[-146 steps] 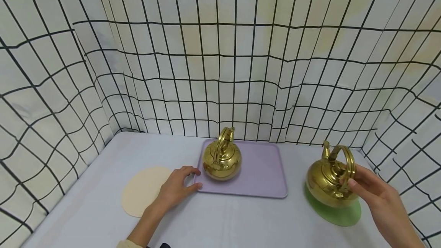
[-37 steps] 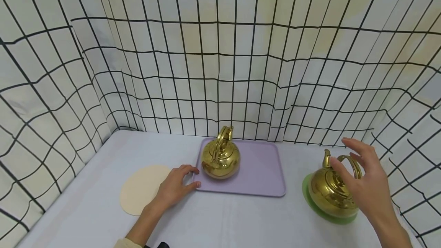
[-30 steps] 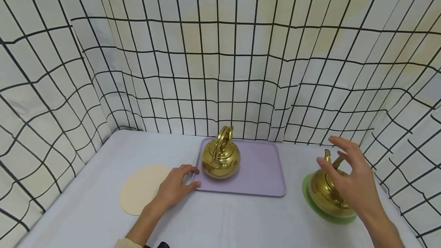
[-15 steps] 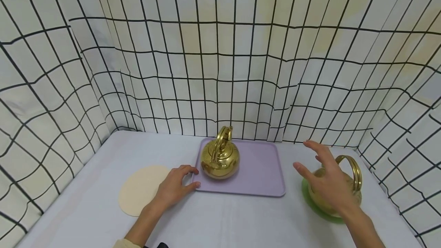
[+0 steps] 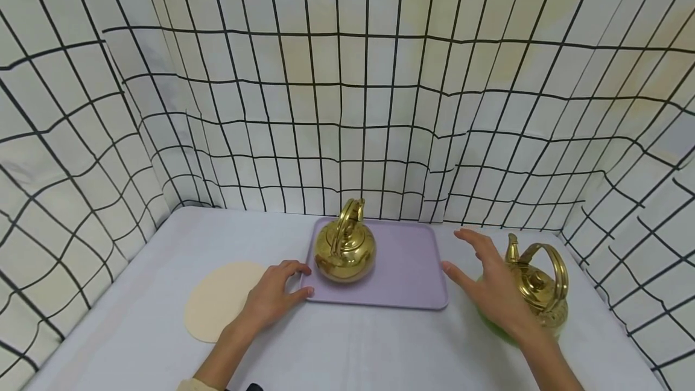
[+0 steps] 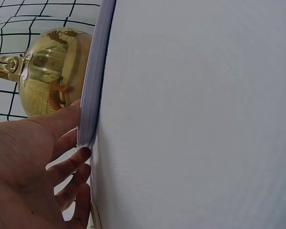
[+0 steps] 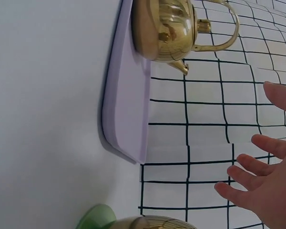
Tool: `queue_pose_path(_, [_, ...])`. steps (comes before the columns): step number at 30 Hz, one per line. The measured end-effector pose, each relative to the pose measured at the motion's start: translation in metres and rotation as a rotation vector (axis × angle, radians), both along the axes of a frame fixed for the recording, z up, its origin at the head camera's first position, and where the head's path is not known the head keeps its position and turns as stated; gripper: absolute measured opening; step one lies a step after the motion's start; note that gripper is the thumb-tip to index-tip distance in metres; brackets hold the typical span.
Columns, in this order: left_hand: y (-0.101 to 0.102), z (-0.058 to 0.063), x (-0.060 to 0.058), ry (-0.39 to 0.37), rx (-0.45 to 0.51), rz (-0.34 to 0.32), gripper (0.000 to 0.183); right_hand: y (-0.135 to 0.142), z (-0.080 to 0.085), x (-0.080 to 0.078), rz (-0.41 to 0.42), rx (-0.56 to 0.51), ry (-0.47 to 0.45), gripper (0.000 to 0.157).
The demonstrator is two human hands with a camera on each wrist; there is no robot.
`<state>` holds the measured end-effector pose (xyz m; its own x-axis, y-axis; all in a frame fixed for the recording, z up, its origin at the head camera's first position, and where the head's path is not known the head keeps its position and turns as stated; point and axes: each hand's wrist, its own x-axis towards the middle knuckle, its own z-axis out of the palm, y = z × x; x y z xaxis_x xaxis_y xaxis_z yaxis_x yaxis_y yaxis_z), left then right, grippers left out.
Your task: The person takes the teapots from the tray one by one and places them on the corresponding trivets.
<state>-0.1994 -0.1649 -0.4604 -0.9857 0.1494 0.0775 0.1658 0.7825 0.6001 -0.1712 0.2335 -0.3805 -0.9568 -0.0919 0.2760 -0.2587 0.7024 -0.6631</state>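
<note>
A brass kettle (image 5: pixel 345 253) stands upright on the left part of a lilac tray (image 5: pixel 412 261). My left hand (image 5: pixel 271 297) rests at the tray's front left corner, thumb and fingertips touching its edge, with the fingers relaxed. To the right, a second brass kettle (image 5: pixel 537 285) sits on a round green mat (image 5: pixel 496 329), both partly hidden by my right hand (image 5: pixel 496 291). That hand is in the air between the tray and this kettle, holding nothing. In the right wrist view its fingers are spread, apart from the tray (image 7: pixel 126 109) and the kettle on it.
A round cream mat (image 5: pixel 214 306) lies on the white table left of the tray, partly behind my left hand. White walls with a black grid (image 5: pixel 380 107) enclose the table's back and sides.
My right hand held the right kettle's handle over the green mat, then let go, passed over the kettle and moved left toward the tray. The left hand stays at the tray's edge.
</note>
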Motion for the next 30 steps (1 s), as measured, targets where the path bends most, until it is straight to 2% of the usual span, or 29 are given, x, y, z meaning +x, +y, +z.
queue_pose_path(5, [-0.001, -0.002, -0.001, 0.011, 0.008, -0.005, 0.032, -0.003, -0.007, -0.003, 0.0, -0.013, -0.039, 0.069])
queue_pose_path(17, [-0.002, -0.002, -0.001, 0.008, 0.003, -0.006, 0.032, -0.008, -0.027, -0.009, 0.028, -0.015, -0.059, 0.07])
queue_pose_path(30, [-0.001, -0.002, 0.0, -0.002, 0.004, 0.001, 0.032, -0.016, -0.037, -0.014, 0.055, -0.011, -0.121, 0.072])
